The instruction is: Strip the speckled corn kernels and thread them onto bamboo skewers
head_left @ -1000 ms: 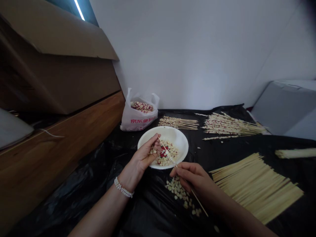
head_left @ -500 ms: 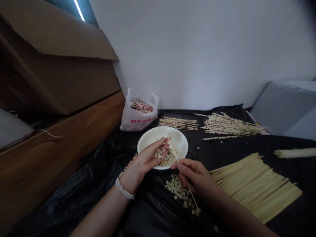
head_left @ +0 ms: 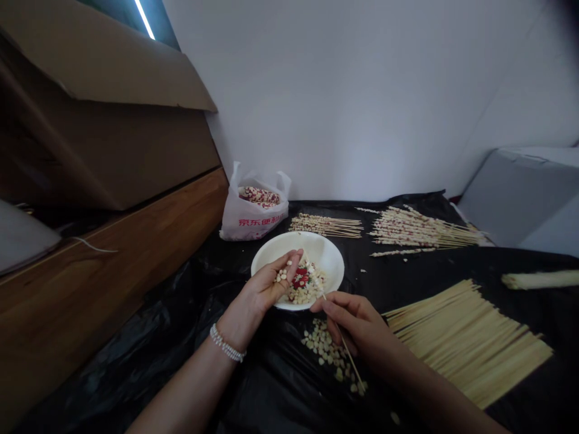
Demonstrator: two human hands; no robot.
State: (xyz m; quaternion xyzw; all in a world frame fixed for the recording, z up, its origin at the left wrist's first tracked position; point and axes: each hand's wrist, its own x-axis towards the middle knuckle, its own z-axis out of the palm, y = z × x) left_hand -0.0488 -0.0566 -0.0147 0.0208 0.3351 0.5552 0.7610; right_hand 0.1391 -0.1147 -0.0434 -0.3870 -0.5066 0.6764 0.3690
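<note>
Over the white bowl (head_left: pixel 265 253), my left hand (head_left: pixel 274 280) is cupped around several pale kernels (head_left: pixel 281 275). My right hand (head_left: pixel 348 316) pinches a thin wooden stick (head_left: pixel 347 348) at the bowl's right front edge. The stick's upper end reaches over the bowl, and its lower end slants down to the right. Pale pieces with red and a little green among them (head_left: pixel 312 289) lie in the bowl. Loose pale kernels (head_left: pixel 325 346) are spread on the black plastic sheet (head_left: pixel 271 374) under my right hand.
Bare sticks (head_left: pixel 470 343) lie at the right. Threaded sticks form two piles, one small (head_left: pixel 325 225) and one larger (head_left: pixel 407 229), behind the bowl. A plastic bag (head_left: pixel 256 217) stands back left, near a cardboard box (head_left: pixel 113 144). A pale bundle (head_left: pixel 543 279) lies far right.
My left hand has shifted slightly left, away from the stick's upper end, and turned, uncovering red pieces in the bowl. My right hand is almost unmoved.
</note>
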